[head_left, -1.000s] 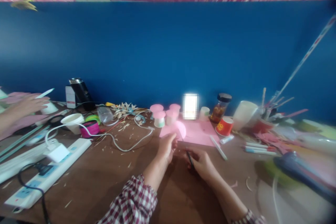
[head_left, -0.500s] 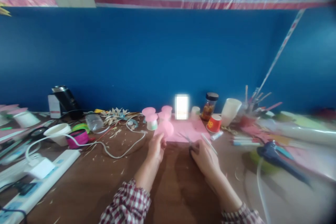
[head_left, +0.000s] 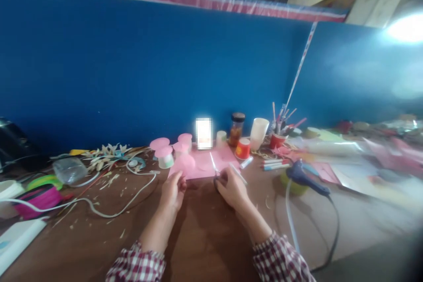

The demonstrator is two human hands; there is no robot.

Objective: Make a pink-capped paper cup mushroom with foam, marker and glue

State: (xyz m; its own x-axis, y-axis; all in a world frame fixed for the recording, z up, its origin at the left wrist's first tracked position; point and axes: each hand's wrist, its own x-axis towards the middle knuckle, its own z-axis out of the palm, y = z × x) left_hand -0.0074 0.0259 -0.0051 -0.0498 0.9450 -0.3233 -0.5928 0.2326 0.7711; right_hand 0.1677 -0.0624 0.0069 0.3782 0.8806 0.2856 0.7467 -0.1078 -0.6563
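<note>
My left hand [head_left: 173, 190] has its thumb and fingers closed on the edge of a round pink paper disc [head_left: 186, 165]. Scissors [head_left: 214, 167] are in my right hand [head_left: 232, 187], blades pointing up and away from me. A thin white pen-like stick [head_left: 238, 173] shows behind the right knuckles; whether the hand holds it I cannot tell. Beneath and beyond both hands lies a pink sheet of paper [head_left: 228, 155]. At its left stand small white cups [head_left: 165, 161] topped with pink discs [head_left: 160, 143].
A blurred bright phone-like screen [head_left: 204, 134] stands behind the sheet. Right of it are a dark-lidded jar [head_left: 237, 130], a red paper cup [head_left: 243, 149], a white cup [head_left: 259, 134], markers [head_left: 275, 164] and a glue gun [head_left: 306, 176]. A white cable [head_left: 114, 215] crosses the left side.
The view has turned right, so everything sits further left in the picture. The scissors blades now point more upright. Both hands keep their holds.
</note>
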